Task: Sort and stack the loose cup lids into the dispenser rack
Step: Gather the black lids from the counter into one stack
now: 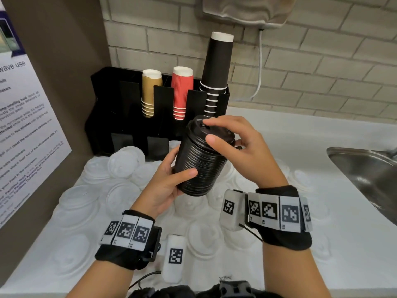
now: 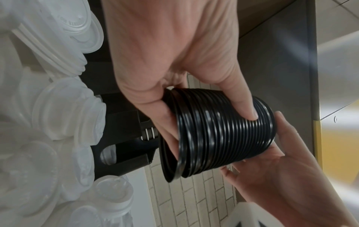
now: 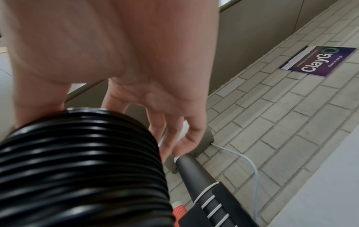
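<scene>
A tall stack of black cup lids [image 1: 200, 158] [image 2: 223, 135] [image 3: 81, 165] is held tilted above the counter, in front of the black dispenser rack [image 1: 120, 108]. My left hand [image 1: 171, 179] grips the lower part of the stack, thumb across its ribbed side and fingers behind it. My right hand [image 1: 227, 138] sits at the top of the stack, thumb on the top lid's rim and fingers curled over its far edge. Many loose white lids [image 1: 122, 162] [image 2: 68, 107] lie spread over the white counter below both hands.
The rack holds upside-down stacks of tan cups [image 1: 150, 93], red cups [image 1: 181, 91] and tall black cups [image 1: 217, 69]. A steel sink [image 1: 365, 175] lies at the right. A brown panel with a notice [image 1: 28, 130] stands at the left; a brick wall behind.
</scene>
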The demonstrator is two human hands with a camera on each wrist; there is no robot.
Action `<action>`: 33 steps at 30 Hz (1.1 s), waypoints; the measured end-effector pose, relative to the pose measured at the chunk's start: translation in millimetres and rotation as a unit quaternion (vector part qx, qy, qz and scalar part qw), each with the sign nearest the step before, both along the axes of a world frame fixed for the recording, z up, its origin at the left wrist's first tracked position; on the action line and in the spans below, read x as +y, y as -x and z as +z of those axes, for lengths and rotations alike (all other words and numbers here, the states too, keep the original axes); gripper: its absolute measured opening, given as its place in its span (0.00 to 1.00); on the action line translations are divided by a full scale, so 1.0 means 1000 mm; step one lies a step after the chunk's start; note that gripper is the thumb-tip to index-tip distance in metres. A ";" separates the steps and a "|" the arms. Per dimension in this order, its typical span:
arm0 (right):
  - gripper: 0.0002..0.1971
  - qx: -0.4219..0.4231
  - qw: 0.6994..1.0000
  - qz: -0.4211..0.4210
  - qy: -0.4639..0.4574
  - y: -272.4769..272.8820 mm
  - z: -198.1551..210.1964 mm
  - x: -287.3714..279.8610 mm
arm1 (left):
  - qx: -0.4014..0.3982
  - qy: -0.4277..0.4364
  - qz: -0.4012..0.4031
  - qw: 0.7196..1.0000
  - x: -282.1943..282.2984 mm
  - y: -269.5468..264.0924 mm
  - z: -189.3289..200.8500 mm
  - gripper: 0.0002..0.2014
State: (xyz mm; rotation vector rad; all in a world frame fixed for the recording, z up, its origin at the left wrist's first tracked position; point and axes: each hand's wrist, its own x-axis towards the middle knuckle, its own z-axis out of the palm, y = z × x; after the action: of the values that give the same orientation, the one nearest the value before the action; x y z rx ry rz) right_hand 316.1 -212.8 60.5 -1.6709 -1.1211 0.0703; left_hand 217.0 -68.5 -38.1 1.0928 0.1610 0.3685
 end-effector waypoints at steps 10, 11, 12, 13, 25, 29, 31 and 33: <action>0.16 -0.037 0.999 0.010 0.038 -0.002 0.000 0.000 | -0.010 0.015 -0.010 1.000 -0.002 -0.003 0.001 0.41; 0.17 -0.039 0.998 0.014 0.037 -0.003 0.000 0.000 | -0.010 0.015 -0.013 1.000 -0.002 -0.003 0.001 0.43; 0.17 -0.040 0.998 0.021 0.032 -0.004 0.000 0.000 | -0.010 0.017 -0.014 1.000 -0.002 -0.004 0.001 0.45; 0.18 -0.038 0.999 0.027 0.021 -0.008 0.002 -0.001 | -0.012 0.022 -0.014 1.000 -0.002 -0.004 0.000 0.47; 0.10 0.354 0.887 -0.228 0.190 -0.183 -0.051 0.038 | -0.043 0.048 0.040 0.997 0.021 0.000 0.003 0.49; 0.22 0.170 0.895 -0.201 0.360 -0.199 -0.067 0.053 | -0.036 0.029 0.051 0.998 0.031 0.003 -0.001 0.40; 0.24 0.086 0.873 -0.216 0.429 -0.198 -0.066 0.055 | -0.039 0.030 0.066 0.997 0.035 0.005 -0.003 0.32; 0.23 0.004 0.842 -0.198 0.502 -0.199 -0.067 0.059 | -0.042 0.027 0.076 0.996 0.039 0.006 -0.004 0.30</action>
State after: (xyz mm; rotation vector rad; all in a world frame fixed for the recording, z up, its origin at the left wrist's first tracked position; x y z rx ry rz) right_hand 514.9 -153.9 -6.1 -2.8031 -0.7090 0.4657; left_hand 210.7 -29.9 -41.8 1.0119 0.1795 0.5422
